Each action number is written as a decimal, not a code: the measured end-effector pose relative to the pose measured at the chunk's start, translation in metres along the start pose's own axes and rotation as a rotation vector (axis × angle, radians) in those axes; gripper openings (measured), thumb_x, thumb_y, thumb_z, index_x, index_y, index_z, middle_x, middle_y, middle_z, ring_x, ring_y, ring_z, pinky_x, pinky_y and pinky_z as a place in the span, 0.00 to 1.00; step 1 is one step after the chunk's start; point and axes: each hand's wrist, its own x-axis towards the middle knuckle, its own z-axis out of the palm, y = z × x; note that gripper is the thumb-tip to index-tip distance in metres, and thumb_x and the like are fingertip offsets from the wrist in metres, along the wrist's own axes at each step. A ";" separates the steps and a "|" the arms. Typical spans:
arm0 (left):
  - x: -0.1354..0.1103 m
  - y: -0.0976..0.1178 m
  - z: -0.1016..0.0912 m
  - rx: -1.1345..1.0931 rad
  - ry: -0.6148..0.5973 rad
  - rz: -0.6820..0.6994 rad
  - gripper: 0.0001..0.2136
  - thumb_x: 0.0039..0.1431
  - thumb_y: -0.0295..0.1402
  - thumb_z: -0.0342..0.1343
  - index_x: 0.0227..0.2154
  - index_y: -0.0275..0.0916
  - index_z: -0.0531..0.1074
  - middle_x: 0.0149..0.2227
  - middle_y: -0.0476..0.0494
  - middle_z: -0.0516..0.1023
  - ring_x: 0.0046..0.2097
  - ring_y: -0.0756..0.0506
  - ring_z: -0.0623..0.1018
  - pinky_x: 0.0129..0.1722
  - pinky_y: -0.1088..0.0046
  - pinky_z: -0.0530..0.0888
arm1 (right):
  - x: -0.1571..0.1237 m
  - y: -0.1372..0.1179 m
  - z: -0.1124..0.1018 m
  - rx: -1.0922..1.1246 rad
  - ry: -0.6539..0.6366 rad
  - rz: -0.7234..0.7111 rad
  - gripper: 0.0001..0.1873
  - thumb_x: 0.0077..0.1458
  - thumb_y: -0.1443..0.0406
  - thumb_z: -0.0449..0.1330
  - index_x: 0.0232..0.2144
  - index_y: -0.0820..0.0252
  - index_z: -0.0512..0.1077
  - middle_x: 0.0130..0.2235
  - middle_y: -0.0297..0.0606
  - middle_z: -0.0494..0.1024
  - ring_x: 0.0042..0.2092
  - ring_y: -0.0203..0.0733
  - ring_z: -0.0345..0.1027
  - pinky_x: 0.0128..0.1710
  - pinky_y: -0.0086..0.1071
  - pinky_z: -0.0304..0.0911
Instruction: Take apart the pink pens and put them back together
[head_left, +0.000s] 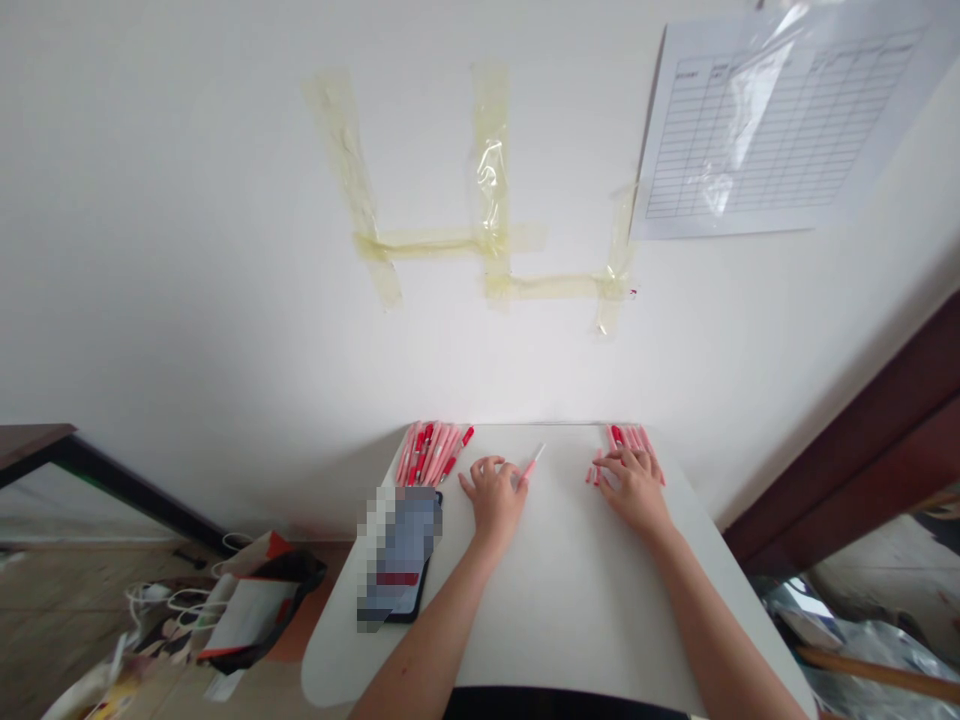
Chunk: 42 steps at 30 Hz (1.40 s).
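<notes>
My left hand [495, 502] is closed around a pink pen [531, 467], gripped between thumb and fingers. Its pale, clear end points up and away to the right. To the left of that hand lies a pile of pink and red pens [431, 453]. Over on the right side, my right hand [634, 492] is spread low over the tabletop, fingers apart. Its fingertips reach small pink pieces [589, 476]; whether they touch is hard to make out. Just beyond it is a second bunch of pink and red pens [630, 435], partly hidden by the fingers.
The white table [555, 620] stands against the wall. A phone [405, 560], partly blurred out, lies at its left. Yellowed tape [491, 190] and a printed sheet [772, 130] are stuck on the wall. Bags [251, 610] sit on the floor at left.
</notes>
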 end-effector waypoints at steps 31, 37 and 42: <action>0.001 0.028 -0.003 -0.042 -0.185 0.142 0.12 0.52 0.34 0.67 0.41 0.49 0.78 0.54 0.44 0.71 0.62 0.35 0.63 0.65 0.33 0.51 | 0.000 -0.010 0.002 -0.080 -0.089 0.012 0.09 0.60 0.58 0.59 0.39 0.44 0.80 0.46 0.40 0.75 0.55 0.55 0.62 0.61 0.63 0.44; 0.003 0.042 0.010 -0.114 -0.206 0.241 0.08 0.53 0.33 0.66 0.37 0.50 0.79 0.55 0.45 0.71 0.62 0.35 0.62 0.66 0.34 0.49 | 0.001 -0.008 0.002 -0.044 -0.089 -0.009 0.08 0.59 0.55 0.62 0.39 0.43 0.81 0.47 0.40 0.74 0.55 0.56 0.62 0.59 0.62 0.48; 0.001 0.055 0.026 -0.137 -0.210 0.265 0.08 0.52 0.36 0.67 0.36 0.50 0.79 0.55 0.45 0.71 0.63 0.35 0.62 0.65 0.32 0.47 | 0.001 -0.006 0.001 -0.057 -0.087 -0.011 0.10 0.62 0.58 0.58 0.41 0.43 0.80 0.47 0.41 0.75 0.54 0.55 0.62 0.59 0.62 0.49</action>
